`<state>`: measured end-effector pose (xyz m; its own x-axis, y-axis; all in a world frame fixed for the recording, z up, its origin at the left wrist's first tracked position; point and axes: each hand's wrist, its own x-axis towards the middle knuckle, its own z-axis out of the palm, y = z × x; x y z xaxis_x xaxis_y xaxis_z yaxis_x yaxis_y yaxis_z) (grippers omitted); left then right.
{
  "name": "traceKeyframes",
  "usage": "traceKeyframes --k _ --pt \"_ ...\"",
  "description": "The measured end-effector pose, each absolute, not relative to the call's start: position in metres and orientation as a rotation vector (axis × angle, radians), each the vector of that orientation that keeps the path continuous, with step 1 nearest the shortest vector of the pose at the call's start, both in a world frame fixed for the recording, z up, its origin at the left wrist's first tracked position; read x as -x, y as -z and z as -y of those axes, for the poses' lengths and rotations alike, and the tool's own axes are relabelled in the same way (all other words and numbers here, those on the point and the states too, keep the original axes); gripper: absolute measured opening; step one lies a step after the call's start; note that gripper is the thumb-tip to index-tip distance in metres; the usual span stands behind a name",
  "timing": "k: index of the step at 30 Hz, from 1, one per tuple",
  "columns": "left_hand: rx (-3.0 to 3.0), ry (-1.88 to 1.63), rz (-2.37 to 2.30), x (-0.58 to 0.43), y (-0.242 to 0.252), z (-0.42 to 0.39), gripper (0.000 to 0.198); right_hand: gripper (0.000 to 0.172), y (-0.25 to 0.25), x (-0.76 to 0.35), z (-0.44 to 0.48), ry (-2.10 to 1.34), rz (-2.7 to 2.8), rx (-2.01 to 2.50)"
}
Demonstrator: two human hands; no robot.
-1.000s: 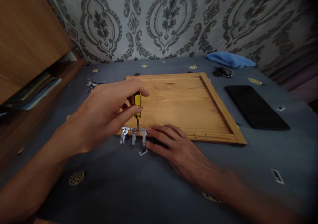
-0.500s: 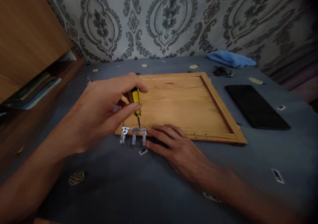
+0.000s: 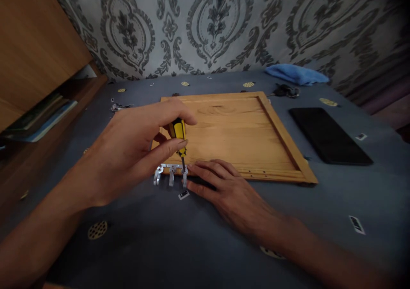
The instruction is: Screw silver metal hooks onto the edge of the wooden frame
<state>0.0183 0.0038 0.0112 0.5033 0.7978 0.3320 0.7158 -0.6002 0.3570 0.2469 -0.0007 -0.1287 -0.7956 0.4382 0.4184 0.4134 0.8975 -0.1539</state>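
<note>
My left hand (image 3: pixel 137 144) is closed around the yellow and black handle of a screwdriver (image 3: pixel 180 136). Its shaft points down, with the tip at the rightmost visible hook of a silver metal hook rack (image 3: pixel 172 169). That rack lies along the near edge of a framed wooden panel (image 3: pixel 237 131), its hooks hanging over toward me. My right hand (image 3: pixel 224 186) holds the rack's right end against the panel, fingers over the frame and thumb in front by the hook. Whatever part of the rack lies under these fingers is hidden.
A black phone (image 3: pixel 329 135) lies right of the panel. Behind it are keys (image 3: pixel 285 90) and a blue cloth (image 3: pixel 297 74). Small metal pieces (image 3: pixel 118 107) lie beyond my left wrist. A wooden cabinet (image 3: pixel 38 37) with a shelf stands at left. Patterned wallpaper covers the back.
The screwdriver and my left hand have shifted slightly right and down, the tip now at the rightmost visible hook. My right hand stays in place. The view has tilted a little.
</note>
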Motion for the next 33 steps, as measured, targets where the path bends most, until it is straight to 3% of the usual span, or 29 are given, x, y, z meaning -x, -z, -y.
traceKeyframes --k 33 --pt "-2.599 -0.810 -1.226 -0.029 0.003 -0.005 0.021 0.036 0.130 -0.247 0.001 -0.074 2.603 0.619"
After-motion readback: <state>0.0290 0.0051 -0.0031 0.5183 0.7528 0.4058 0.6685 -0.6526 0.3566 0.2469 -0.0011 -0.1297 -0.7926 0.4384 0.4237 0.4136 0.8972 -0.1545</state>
